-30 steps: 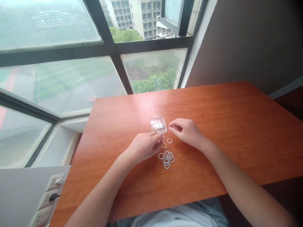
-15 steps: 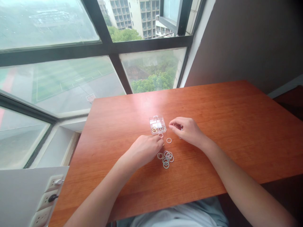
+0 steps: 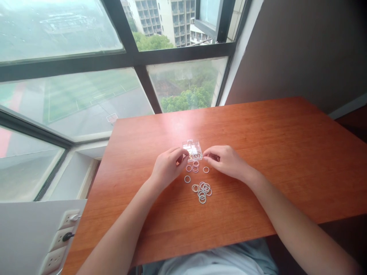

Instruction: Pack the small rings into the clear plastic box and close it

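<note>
My left hand (image 3: 169, 165) is closed in a pinch at the near left corner of a small clear plastic box (image 3: 192, 145). A small yellowish ring (image 3: 189, 153) shows at its fingertips, partly hidden against the box. Inside the box, pale rings (image 3: 197, 156) lie in the near right compartment. My right hand (image 3: 226, 161) is at the box's right side, thumb and fingers pinched together; what they hold, if anything, is hidden. Just in front of the box lie several pink rings (image 3: 195, 169) and a single white ring (image 3: 206, 170).
Nearer me on the brown wooden table (image 3: 258, 133) is a loose cluster of pale green and whitish rings (image 3: 202, 194). One bluish ring (image 3: 187, 179) lies apart to its left. Windows stand beyond the table, and wall sockets (image 3: 61, 238) are at lower left.
My left hand has moved up and left from over the loose rings to the box, uncovering pink rings and a bluish one. My right hand stays beside the box.
</note>
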A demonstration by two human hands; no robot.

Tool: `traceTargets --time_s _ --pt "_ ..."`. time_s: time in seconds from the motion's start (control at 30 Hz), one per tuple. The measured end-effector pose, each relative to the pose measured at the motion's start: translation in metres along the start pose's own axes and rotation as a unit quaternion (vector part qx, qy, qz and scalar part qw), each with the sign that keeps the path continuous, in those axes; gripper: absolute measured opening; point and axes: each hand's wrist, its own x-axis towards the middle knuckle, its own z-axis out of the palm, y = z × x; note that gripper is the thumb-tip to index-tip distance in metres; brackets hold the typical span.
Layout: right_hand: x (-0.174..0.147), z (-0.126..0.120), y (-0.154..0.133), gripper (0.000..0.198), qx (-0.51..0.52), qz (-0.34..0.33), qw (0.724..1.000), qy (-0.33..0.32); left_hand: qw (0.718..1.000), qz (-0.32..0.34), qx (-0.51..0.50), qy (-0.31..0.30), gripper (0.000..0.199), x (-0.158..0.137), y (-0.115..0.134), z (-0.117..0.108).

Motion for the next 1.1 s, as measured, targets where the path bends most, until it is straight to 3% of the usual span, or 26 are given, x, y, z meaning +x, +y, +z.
traceTargets --time_s 0.23,0.43,0.6,0.7,0.9,1.1 --pt "-0.003 -0.002 -0.005 0.014 -0.014 -0.023 0.998 -0.061 0.999 -0.004 -0.040 -0.031 0.012 0.000 -0.006 -0.007" --pt "-0.008 0.000 -0.018 0.019 -0.004 -0.076 0.983 -0.166 0.991 0.006 -0.049 -0.126 0.016 -0.001 -0.005 -0.028" --pt "-0.013 0.008 -0.029 0.015 0.000 -0.106 0.971 -0.215 0.979 -0.001 -0.040 -0.201 0.018 -0.003 -0.006 -0.035" --pt "-0.014 0.015 -0.031 0.011 -0.030 -0.100 0.971 -0.213 0.973 0.007 -0.037 -0.227 0.017 -0.004 -0.002 -0.035" --pt "-0.010 0.022 -0.027 0.013 -0.085 -0.070 0.984 -0.143 0.971 0.017 -0.036 -0.237 0.017 -0.004 0.001 -0.035" --pt "-0.010 0.017 -0.028 0.011 -0.083 -0.063 0.981 -0.164 0.970 0.027 -0.012 -0.243 0.015 -0.007 0.003 -0.032"
